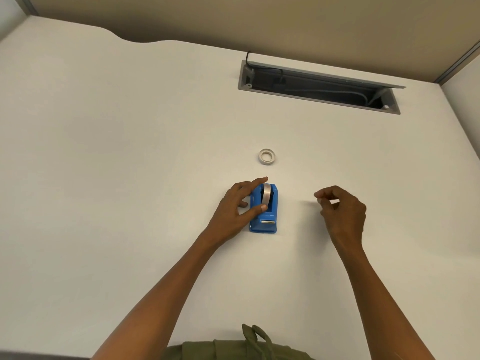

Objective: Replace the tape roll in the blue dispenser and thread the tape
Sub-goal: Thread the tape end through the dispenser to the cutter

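Observation:
A blue tape dispenser (268, 222) stands on the white desk (130, 178), with a grey tape roll (267, 194) seated in it. My left hand (236, 211) grips the dispenser from its left side, index finger over the far end and thumb on the roll. My right hand (340, 209) hovers to the right of the dispenser, its fingertips pinched together; whether they pinch anything is too faint to tell. A second small whitish tape roll (266, 156) lies flat on the desk just beyond the dispenser.
A grey cable tray opening (319, 87) with wires is sunk into the desk at the back right. Beige partition walls (233, 19) border the desk. Green clothing (239, 349) shows at the near edge.

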`<state>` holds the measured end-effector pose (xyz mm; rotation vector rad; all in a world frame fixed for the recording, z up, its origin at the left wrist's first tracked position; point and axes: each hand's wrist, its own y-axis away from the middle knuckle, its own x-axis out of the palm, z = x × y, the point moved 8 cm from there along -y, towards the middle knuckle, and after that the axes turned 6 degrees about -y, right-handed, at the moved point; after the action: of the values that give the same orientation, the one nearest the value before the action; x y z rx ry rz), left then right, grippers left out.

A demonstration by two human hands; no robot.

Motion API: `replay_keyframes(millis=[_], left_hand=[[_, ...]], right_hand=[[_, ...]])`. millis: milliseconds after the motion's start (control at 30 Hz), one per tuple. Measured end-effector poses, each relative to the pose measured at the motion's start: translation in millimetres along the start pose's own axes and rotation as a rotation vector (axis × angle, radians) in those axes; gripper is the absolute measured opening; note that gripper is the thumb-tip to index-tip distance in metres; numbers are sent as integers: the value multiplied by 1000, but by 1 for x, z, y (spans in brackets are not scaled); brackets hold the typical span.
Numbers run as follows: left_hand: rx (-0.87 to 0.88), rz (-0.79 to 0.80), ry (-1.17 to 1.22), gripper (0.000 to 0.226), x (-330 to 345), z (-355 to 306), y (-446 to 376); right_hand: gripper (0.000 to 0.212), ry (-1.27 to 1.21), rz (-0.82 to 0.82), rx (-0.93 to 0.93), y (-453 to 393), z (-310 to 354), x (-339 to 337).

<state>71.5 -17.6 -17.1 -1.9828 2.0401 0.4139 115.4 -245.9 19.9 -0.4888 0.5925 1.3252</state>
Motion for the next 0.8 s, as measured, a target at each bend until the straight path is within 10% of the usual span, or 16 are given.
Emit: replay_keyframes(millis=[800], left_hand=[[-62,-47,-11,37,5,5,-2]], right_hand=[[41,331,99,4,-13,15,9]])
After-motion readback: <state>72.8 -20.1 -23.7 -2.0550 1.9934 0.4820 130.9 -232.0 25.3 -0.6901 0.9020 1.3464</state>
